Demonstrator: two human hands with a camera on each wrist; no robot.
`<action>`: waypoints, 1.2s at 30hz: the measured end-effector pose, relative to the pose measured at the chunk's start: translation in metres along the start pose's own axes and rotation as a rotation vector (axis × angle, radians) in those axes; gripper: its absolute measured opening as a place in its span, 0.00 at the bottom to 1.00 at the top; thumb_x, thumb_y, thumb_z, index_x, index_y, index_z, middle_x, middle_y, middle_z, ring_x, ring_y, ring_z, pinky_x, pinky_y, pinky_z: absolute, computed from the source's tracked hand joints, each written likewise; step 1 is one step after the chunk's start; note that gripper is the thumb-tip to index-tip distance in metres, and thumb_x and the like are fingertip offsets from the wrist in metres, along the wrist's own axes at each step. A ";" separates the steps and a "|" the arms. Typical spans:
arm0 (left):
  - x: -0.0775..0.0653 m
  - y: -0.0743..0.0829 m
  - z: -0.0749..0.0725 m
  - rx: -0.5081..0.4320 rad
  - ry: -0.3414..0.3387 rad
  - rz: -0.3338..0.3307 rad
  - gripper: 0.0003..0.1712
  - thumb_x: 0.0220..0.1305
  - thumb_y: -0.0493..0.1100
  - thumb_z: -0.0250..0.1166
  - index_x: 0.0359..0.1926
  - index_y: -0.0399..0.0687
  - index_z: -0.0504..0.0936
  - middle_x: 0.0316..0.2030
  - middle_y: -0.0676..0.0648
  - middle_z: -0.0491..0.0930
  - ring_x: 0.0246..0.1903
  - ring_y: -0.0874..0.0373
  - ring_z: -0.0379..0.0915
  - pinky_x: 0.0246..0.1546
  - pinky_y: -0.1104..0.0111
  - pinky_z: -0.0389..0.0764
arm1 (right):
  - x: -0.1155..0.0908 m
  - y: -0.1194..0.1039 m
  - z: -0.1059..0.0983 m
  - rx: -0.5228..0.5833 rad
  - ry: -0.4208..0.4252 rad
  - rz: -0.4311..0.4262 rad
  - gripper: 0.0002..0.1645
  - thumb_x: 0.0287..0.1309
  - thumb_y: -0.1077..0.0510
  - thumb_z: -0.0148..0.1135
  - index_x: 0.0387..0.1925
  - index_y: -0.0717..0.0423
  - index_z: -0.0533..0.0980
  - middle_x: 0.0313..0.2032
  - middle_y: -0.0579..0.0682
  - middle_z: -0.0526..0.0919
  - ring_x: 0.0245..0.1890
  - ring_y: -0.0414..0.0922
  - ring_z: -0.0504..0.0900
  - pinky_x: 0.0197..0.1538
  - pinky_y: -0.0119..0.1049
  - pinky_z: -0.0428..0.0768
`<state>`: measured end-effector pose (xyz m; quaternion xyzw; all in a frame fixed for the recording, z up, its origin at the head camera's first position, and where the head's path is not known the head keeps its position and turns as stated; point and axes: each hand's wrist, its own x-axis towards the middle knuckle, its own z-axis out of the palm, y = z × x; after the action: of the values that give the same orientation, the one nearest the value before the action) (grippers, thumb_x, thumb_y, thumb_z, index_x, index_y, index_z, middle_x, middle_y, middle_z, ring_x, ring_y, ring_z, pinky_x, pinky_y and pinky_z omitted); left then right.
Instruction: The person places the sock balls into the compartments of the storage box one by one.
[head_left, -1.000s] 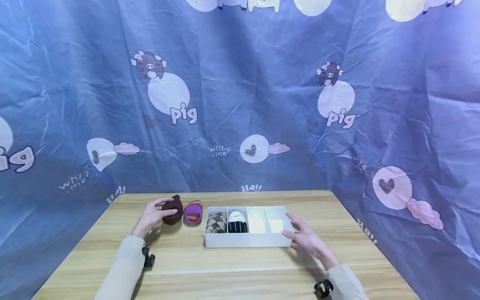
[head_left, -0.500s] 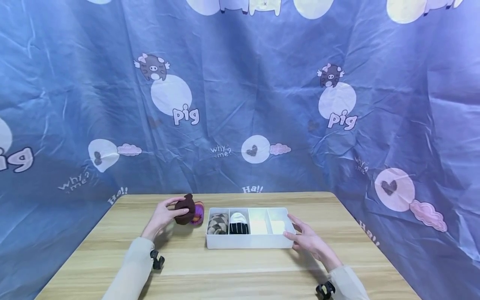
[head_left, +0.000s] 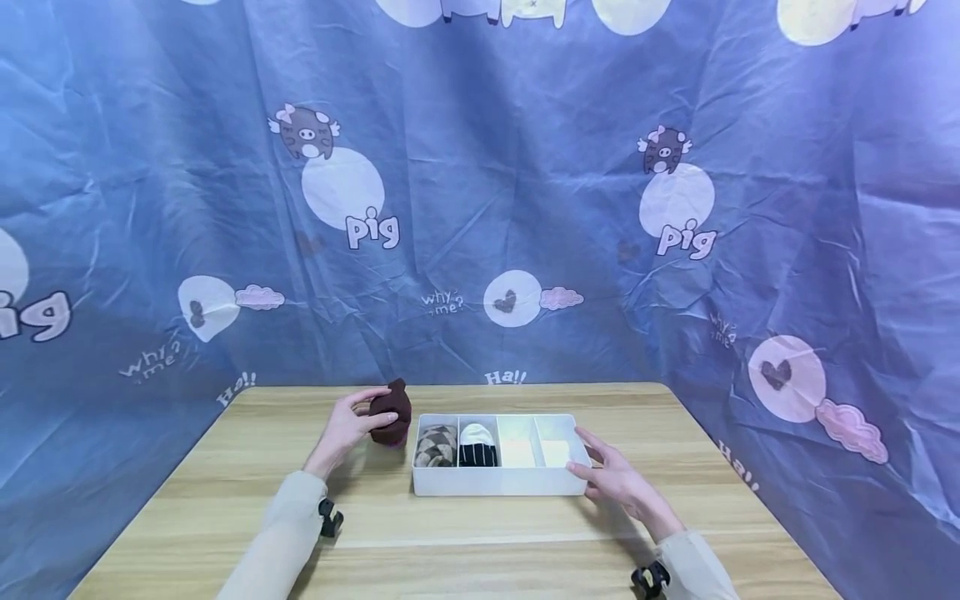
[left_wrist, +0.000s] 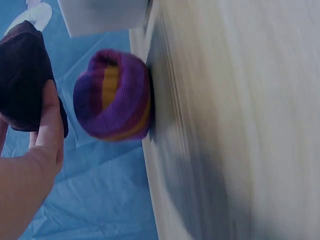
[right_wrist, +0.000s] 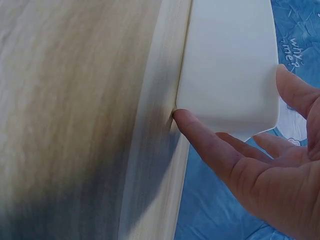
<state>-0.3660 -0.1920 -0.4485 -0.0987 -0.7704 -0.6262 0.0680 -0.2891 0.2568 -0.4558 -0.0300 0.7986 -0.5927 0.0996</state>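
My left hand (head_left: 348,427) grips a dark brown rolled sock (head_left: 391,417) between thumb and fingers, up off the tabletop in the left wrist view. Below it sits a purple and orange striped rolled sock (left_wrist: 131,107), almost wholly covered by the brown one in the head view. A white divided box (head_left: 495,481) stands to the right. Its left compartment holds a grey-brown patterned rolled sock (head_left: 436,447), and beside that lies a black and white one (head_left: 477,445). At the box's right end my right hand (head_left: 618,482) holds on, thumb at the rim and fingers around the corner.
The wooden table (head_left: 480,546) ends against a blue printed curtain (head_left: 465,208) at the back and sides. Two compartments at the box's right have nothing in them. A black wrist mount (head_left: 330,518) is strapped to each sleeve.
The left hand has carried the brown sock to the right, from beside the purple sock to in front of it, nearer the box. The right hand stays at the box's end.
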 end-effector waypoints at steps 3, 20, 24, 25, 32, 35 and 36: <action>0.000 0.004 0.009 -0.008 -0.008 -0.004 0.32 0.54 0.39 0.75 0.60 0.42 0.78 0.58 0.35 0.76 0.46 0.54 0.79 0.40 0.70 0.80 | 0.000 0.000 -0.001 -0.001 -0.003 0.000 0.50 0.62 0.58 0.65 0.77 0.54 0.47 0.71 0.75 0.50 0.47 0.49 0.81 0.44 0.46 0.82; 0.000 0.012 0.045 -0.103 -0.059 -0.066 0.33 0.54 0.37 0.75 0.62 0.44 0.77 0.47 0.34 0.83 0.36 0.60 0.80 0.30 0.69 0.79 | 0.000 -0.001 -0.002 0.014 -0.017 0.004 0.50 0.62 0.57 0.64 0.77 0.53 0.46 0.72 0.74 0.49 0.48 0.49 0.81 0.47 0.46 0.82; 0.002 0.013 0.055 -0.127 -0.072 -0.030 0.32 0.54 0.36 0.74 0.61 0.41 0.77 0.47 0.33 0.83 0.39 0.60 0.80 0.35 0.71 0.81 | 0.000 -0.002 -0.002 0.016 -0.015 -0.001 0.50 0.63 0.57 0.64 0.77 0.53 0.46 0.72 0.74 0.49 0.47 0.48 0.81 0.46 0.45 0.82; 0.002 0.013 0.058 -0.122 -0.069 -0.028 0.32 0.53 0.35 0.74 0.61 0.42 0.77 0.46 0.33 0.83 0.38 0.60 0.80 0.33 0.71 0.80 | 0.000 -0.002 -0.002 0.014 -0.017 -0.003 0.50 0.63 0.56 0.64 0.77 0.54 0.46 0.72 0.74 0.49 0.48 0.48 0.81 0.46 0.45 0.82; 0.000 0.018 0.075 -0.140 -0.055 -0.060 0.32 0.51 0.35 0.75 0.60 0.45 0.79 0.49 0.35 0.82 0.37 0.58 0.80 0.29 0.69 0.80 | -0.001 -0.001 -0.002 0.005 -0.012 0.004 0.50 0.62 0.56 0.65 0.77 0.53 0.46 0.72 0.74 0.49 0.48 0.48 0.80 0.45 0.45 0.82; -0.003 0.021 0.082 -0.149 -0.071 -0.049 0.31 0.51 0.35 0.76 0.58 0.44 0.80 0.50 0.34 0.81 0.42 0.55 0.81 0.35 0.69 0.82 | -0.001 -0.001 -0.002 0.000 -0.009 0.009 0.50 0.62 0.56 0.65 0.77 0.52 0.47 0.72 0.73 0.50 0.48 0.48 0.80 0.44 0.45 0.82; -0.003 0.021 0.084 -0.154 -0.080 -0.045 0.31 0.51 0.35 0.76 0.58 0.44 0.80 0.51 0.34 0.81 0.43 0.54 0.81 0.37 0.68 0.83 | -0.001 0.000 -0.001 -0.002 -0.006 0.010 0.50 0.62 0.56 0.65 0.77 0.52 0.47 0.72 0.73 0.50 0.48 0.48 0.80 0.44 0.45 0.82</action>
<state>-0.3562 -0.1060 -0.4461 -0.1113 -0.7240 -0.6806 0.0153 -0.2889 0.2581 -0.4549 -0.0279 0.7989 -0.5915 0.1049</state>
